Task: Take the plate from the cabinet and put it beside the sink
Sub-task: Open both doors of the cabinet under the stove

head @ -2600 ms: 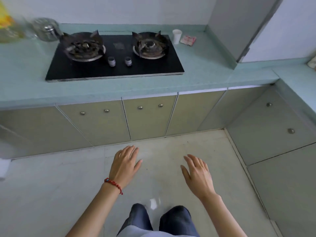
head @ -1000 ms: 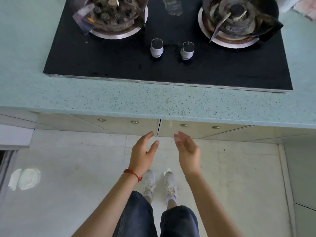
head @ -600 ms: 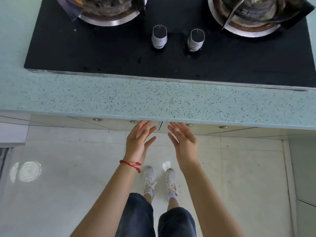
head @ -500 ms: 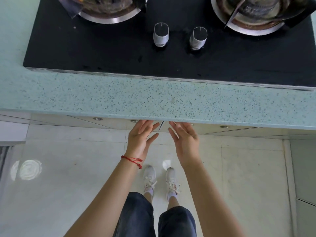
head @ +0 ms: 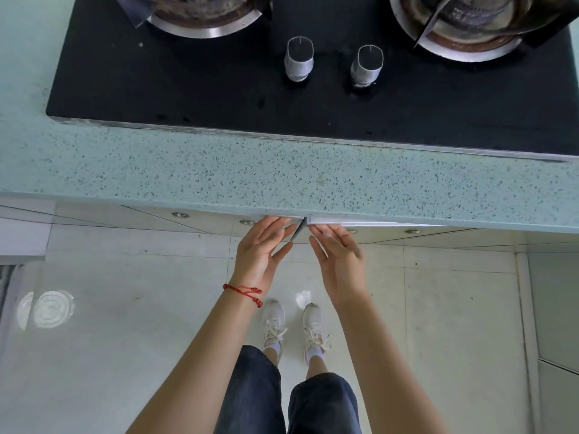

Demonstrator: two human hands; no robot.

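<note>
Neither the plate nor the sink is in view. Below the speckled green countertop (head: 250, 177) are two pale cabinet doors, the left door (head: 213, 218) and the right door (head: 382, 227), with a narrow dark gap (head: 299, 230) between them. My left hand (head: 260, 255), with a red string at the wrist, reaches up with its fingertips at the left door's top inner corner. My right hand (head: 338, 264) has its fingertips at the right door's top edge. Both hands have their fingers stretched out and apart, and the fingertips are partly hidden under the counter's lip.
A black glass gas stove (head: 188, 89) with two burners and two grey knobs (head: 299, 59) fills the counter above. Small round door knobs (head: 180, 215) show on the cabinet fronts. My feet in white shoes (head: 275, 324) stand on the pale tiled floor, and more cabinets run along the right edge.
I have stepped up to the counter and my view has tilted down. Both hands rose from mid-air to the top edges of the two middle doors, and a dark gap now shows between them.
</note>
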